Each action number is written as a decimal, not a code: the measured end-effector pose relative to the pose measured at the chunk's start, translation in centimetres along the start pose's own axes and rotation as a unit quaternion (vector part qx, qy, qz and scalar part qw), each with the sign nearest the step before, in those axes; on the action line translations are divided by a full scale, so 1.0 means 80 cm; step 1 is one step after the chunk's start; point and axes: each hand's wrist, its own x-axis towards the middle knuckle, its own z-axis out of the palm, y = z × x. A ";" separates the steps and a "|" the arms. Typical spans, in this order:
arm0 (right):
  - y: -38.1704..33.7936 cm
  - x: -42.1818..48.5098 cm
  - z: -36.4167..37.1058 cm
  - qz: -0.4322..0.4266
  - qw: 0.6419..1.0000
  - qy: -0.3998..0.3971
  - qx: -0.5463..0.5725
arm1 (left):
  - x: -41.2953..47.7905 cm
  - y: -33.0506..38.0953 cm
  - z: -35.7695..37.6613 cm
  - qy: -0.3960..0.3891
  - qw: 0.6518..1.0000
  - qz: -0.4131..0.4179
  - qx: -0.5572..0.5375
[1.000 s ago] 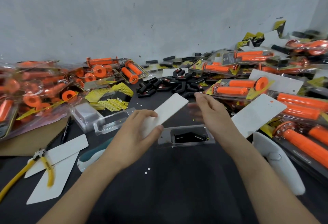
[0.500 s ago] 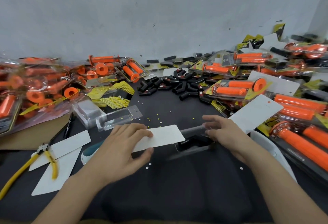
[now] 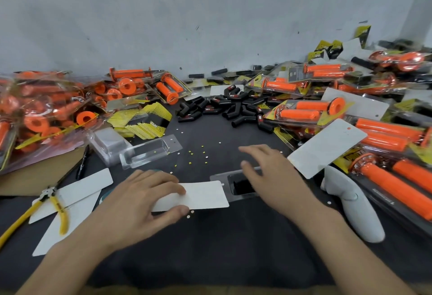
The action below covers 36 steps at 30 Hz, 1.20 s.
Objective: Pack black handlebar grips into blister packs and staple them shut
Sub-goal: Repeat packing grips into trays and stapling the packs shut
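My left hand (image 3: 140, 198) pinches a white backing card (image 3: 201, 195) between thumb and fingers, low over the dark table. The card's right end overlaps the left edge of a clear blister pack (image 3: 236, 186) that lies flat with a black grip (image 3: 242, 183) inside. My right hand (image 3: 271, 175) hovers over the blister's right part with fingers spread and straight; whether it touches is unclear. A pile of loose black grips (image 3: 233, 107) lies farther back in the middle.
Empty clear blisters (image 3: 149, 153) lie at left, yellow pliers (image 3: 53, 203) and white cards (image 3: 77, 191) at front left. A white stapler (image 3: 355, 205) sits right of my right hand, another white card (image 3: 327, 147) behind it. Packed orange grips (image 3: 383, 135) crowd both sides.
My left hand lowered the white card from a raised tilt down to the blister's left edge. My right hand came down over the blister pack, which shifted slightly toward me.
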 end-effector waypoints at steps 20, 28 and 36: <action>0.012 -0.010 0.029 -0.044 0.990 -0.111 -0.076 | 0.006 -0.003 0.012 -0.007 1.000 -0.004 0.029; 0.006 -0.010 0.026 -0.044 0.995 -0.091 -0.016 | 0.024 0.043 0.040 0.007 0.999 -0.039 -0.001; 0.021 -0.008 0.007 0.041 0.995 0.033 0.089 | 0.035 0.058 0.055 0.010 0.998 -0.046 -0.045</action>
